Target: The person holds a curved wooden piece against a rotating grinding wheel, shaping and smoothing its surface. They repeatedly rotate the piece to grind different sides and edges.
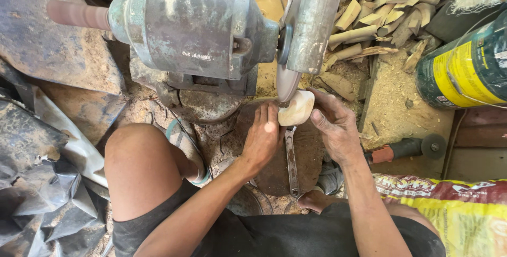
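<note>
Bench grinder [195, 30]: sits on the dusty floor, motor body at left, disc at right.
Left hand [262, 138]: fingers closed against the wood block's near side; best kept low, clear of the disc.
Wood block [297, 108]: pale, pinched between both hands, touching the grinding disc [288, 80]; light, even pressure looks wise.
Right hand [334, 125]: grips the block's right end, thumb on top.
Wrench [291, 162]: lies on the floor beneath.

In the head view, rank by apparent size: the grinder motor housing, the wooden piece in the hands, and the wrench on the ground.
1. Grinder motor housing, though nearest the camera.
2. Wrench, long and thin.
3. Wooden piece, close to the wrench overall.
</note>
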